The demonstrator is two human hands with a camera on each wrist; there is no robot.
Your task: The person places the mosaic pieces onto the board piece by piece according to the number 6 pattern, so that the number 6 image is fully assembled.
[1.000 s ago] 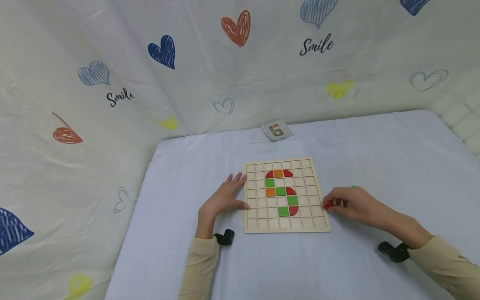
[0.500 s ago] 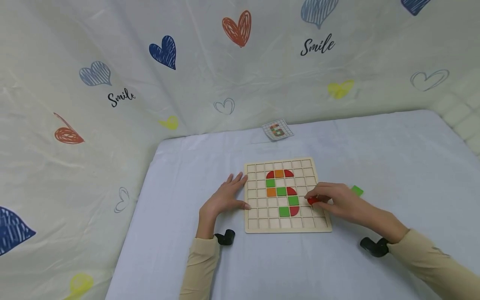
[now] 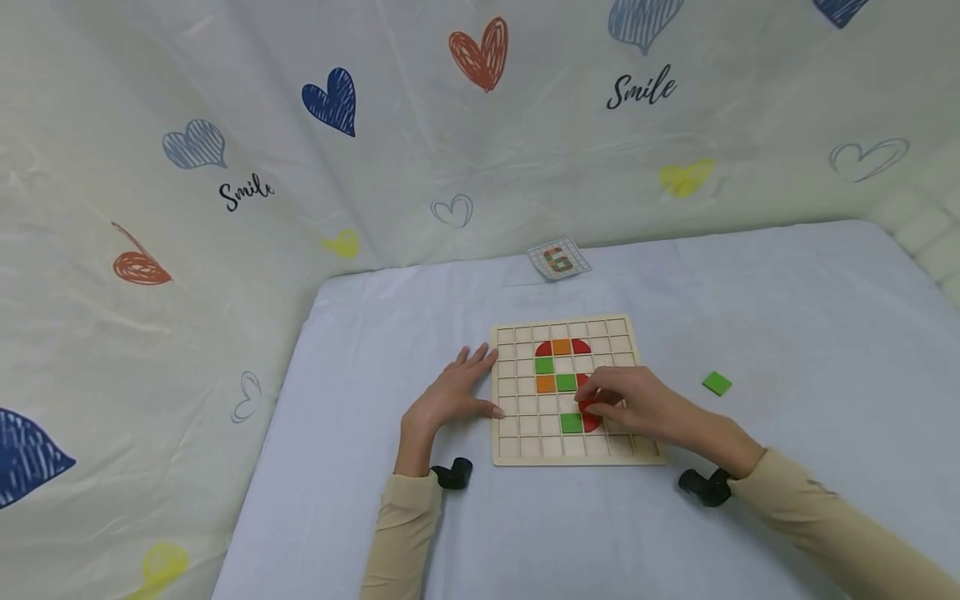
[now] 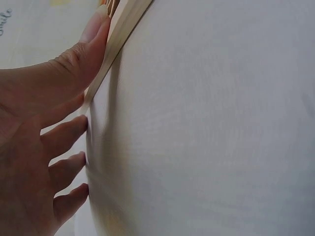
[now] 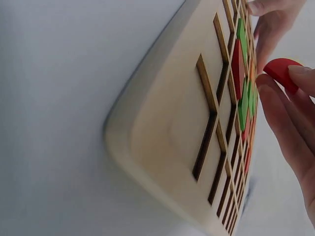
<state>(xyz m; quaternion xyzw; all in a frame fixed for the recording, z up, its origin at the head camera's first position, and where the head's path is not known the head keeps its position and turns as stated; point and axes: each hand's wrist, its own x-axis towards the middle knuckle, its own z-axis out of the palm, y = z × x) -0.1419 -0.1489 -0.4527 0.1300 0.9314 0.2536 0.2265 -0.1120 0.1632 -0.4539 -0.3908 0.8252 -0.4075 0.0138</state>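
Observation:
A wooden grid board lies on the table with red, orange and green tiles set in its cells. The left hand rests at the board's left edge, fingers spread, the thumb on the rim; the left wrist view shows the thumb against the wooden edge. Over the right-middle cells, the right hand pinches a red quarter-round tile between thumb and fingers. In the right wrist view that tile is held above the board. The right hand covers part of the board in the head view.
A loose green square tile lies on the white cloth right of the board. Behind the board, a small card with a gridded coloured pattern lies near the table's back edge. A printed cloth hangs behind the table.
The right hand has moved left from the board's right edge to over its middle cells, carrying the red tile. The loose green tile has come into full view. The left hand stays put.

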